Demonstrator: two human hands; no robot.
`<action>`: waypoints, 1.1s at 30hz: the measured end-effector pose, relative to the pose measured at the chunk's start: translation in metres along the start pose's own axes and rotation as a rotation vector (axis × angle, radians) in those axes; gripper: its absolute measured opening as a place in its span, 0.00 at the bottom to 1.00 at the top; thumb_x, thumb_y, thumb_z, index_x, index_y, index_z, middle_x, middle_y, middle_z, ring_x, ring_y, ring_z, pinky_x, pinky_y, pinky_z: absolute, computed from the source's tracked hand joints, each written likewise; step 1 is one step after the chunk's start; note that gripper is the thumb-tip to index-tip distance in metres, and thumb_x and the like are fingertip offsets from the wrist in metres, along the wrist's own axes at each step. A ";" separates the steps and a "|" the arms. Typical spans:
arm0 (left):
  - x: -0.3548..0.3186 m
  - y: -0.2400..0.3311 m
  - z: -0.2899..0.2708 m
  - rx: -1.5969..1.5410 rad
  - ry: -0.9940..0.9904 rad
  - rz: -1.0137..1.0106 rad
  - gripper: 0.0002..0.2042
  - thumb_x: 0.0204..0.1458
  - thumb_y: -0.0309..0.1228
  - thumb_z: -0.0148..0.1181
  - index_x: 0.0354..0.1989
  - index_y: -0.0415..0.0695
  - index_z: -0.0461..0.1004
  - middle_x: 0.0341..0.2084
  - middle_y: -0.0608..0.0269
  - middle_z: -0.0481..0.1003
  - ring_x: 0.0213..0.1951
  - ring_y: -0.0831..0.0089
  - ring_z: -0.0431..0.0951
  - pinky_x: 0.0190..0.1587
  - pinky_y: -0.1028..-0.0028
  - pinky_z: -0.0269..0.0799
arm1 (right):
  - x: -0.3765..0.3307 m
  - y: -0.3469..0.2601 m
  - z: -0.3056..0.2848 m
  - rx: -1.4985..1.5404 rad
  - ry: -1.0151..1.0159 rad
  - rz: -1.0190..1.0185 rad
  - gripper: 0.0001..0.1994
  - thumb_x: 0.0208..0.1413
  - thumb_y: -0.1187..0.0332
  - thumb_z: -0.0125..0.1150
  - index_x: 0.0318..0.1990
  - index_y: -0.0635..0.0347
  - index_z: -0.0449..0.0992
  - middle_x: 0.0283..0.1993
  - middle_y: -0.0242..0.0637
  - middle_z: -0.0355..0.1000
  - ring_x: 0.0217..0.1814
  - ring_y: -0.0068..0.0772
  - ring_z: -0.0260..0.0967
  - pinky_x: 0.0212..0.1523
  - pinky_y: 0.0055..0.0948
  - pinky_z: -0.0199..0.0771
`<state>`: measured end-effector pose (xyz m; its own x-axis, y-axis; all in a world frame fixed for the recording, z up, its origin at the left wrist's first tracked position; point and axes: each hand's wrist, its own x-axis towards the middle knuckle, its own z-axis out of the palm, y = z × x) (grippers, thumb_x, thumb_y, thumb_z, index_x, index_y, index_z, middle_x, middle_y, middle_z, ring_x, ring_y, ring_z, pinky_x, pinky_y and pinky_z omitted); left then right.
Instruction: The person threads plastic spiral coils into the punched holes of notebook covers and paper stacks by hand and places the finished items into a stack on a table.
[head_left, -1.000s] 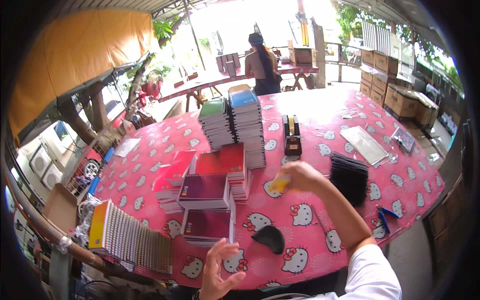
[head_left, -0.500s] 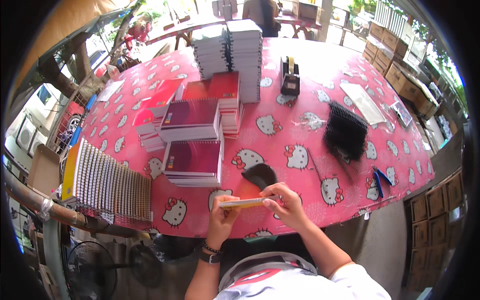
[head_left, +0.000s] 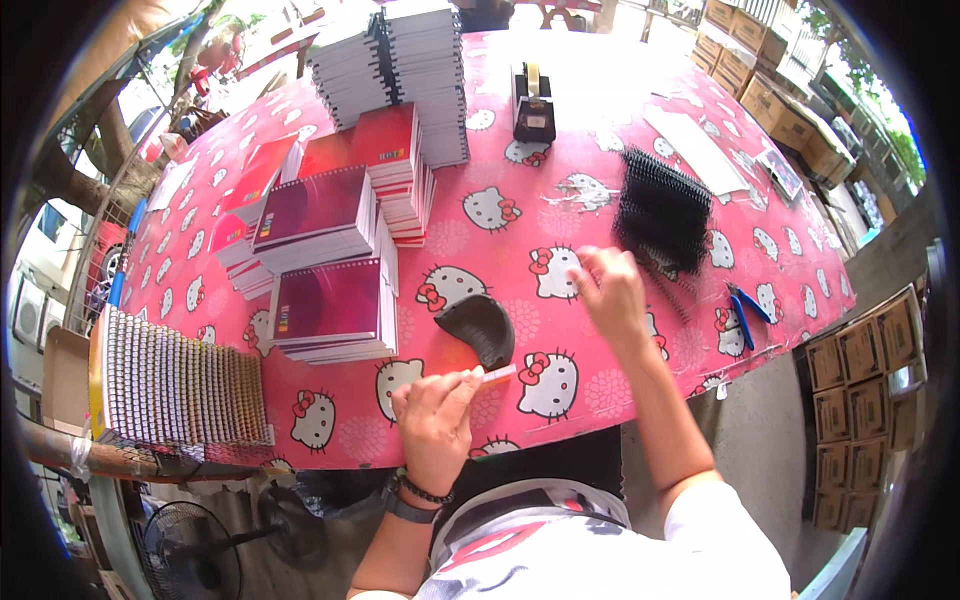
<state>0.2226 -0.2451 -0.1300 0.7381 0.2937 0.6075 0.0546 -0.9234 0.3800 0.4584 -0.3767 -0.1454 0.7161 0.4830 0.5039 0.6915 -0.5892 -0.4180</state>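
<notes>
My left hand (head_left: pixel 437 412) is closed on a thin notebook (head_left: pixel 498 374), seen nearly edge-on, low over the near edge of the table. Just beyond it lies a black crescent-shaped piece (head_left: pixel 483 330), with an orange patch beside it. My right hand (head_left: pixel 615 290) is over the middle of the table, thumb and fingertips drawn together. Whether they pinch anything is too small to make out. Right of that hand sits a pile of black spiral binding coils (head_left: pixel 663 210), with a few loose coils (head_left: pixel 675 295) at its near side.
Purple notebooks (head_left: pixel 325 305), red notebooks (head_left: pixel 385 135) and tall spiral-bound stacks (head_left: pixel 425 85) fill the left half. A row of wire-bound books (head_left: pixel 185 385) stands at the left edge. A tape dispenser (head_left: pixel 533 105) is at the back; blue-handled pliers (head_left: pixel 743 315) lie right.
My right hand has let go of the notebook and reached forward and right toward the coils. My left hand keeps the notebook. The whole view has shifted slightly.
</notes>
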 end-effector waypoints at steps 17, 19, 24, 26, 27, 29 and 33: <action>0.013 -0.003 0.001 -0.057 0.026 -0.020 0.10 0.43 0.29 0.66 0.36 0.49 0.80 0.28 0.69 0.74 0.33 0.70 0.72 0.40 0.69 0.59 | -0.031 -0.049 -0.042 0.832 -0.571 -0.133 0.12 0.49 0.80 0.62 0.42 0.61 0.76 0.38 0.35 0.70 0.37 0.27 0.71 0.38 0.26 0.73; 0.012 -0.004 0.002 -0.065 0.014 -0.017 0.10 0.43 0.28 0.66 0.36 0.48 0.80 0.28 0.69 0.74 0.33 0.71 0.72 0.40 0.69 0.60 | -0.030 -0.048 -0.040 0.774 -0.593 -0.168 0.12 0.49 0.81 0.61 0.42 0.61 0.76 0.38 0.35 0.70 0.36 0.29 0.71 0.37 0.26 0.73; 0.012 -0.003 0.002 -0.064 0.018 -0.019 0.10 0.43 0.27 0.66 0.36 0.48 0.80 0.28 0.69 0.74 0.33 0.70 0.72 0.40 0.69 0.60 | -0.027 -0.049 -0.040 0.824 -0.651 -0.244 0.11 0.49 0.81 0.61 0.41 0.62 0.76 0.36 0.36 0.70 0.35 0.30 0.71 0.36 0.27 0.73; 0.013 -0.003 0.003 -0.072 0.028 -0.017 0.10 0.41 0.27 0.65 0.35 0.48 0.80 0.28 0.70 0.74 0.33 0.72 0.72 0.40 0.69 0.59 | -0.027 -0.048 -0.041 0.815 -0.699 -0.237 0.12 0.48 0.81 0.61 0.42 0.62 0.75 0.35 0.37 0.70 0.35 0.30 0.71 0.35 0.27 0.73; 0.013 -0.003 0.004 -0.077 0.033 -0.016 0.10 0.41 0.27 0.65 0.35 0.48 0.80 0.28 0.71 0.74 0.34 0.73 0.72 0.40 0.69 0.59 | -0.028 -0.045 -0.040 0.803 -0.735 -0.233 0.13 0.48 0.81 0.61 0.43 0.62 0.74 0.34 0.37 0.70 0.34 0.30 0.71 0.35 0.27 0.73; 0.013 -0.003 0.002 -0.077 0.008 -0.032 0.11 0.41 0.28 0.66 0.37 0.48 0.79 0.29 0.68 0.74 0.34 0.70 0.72 0.41 0.68 0.60 | -0.028 -0.046 -0.041 0.790 -0.788 -0.191 0.15 0.49 0.81 0.60 0.46 0.62 0.73 0.33 0.38 0.70 0.34 0.30 0.71 0.35 0.28 0.73; 0.021 0.008 -0.005 -0.037 -0.080 -0.085 0.16 0.41 0.32 0.68 0.41 0.48 0.77 0.33 0.65 0.73 0.38 0.68 0.71 0.43 0.66 0.60 | -0.022 -0.057 -0.050 0.653 -0.707 -0.264 0.22 0.49 0.81 0.59 0.54 0.60 0.67 0.32 0.40 0.72 0.32 0.33 0.72 0.36 0.31 0.74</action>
<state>0.2352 -0.2448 -0.1113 0.7831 0.3489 0.5148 0.0962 -0.8857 0.4541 0.3990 -0.3862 -0.0947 0.2765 0.9470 0.1634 0.6015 -0.0380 -0.7980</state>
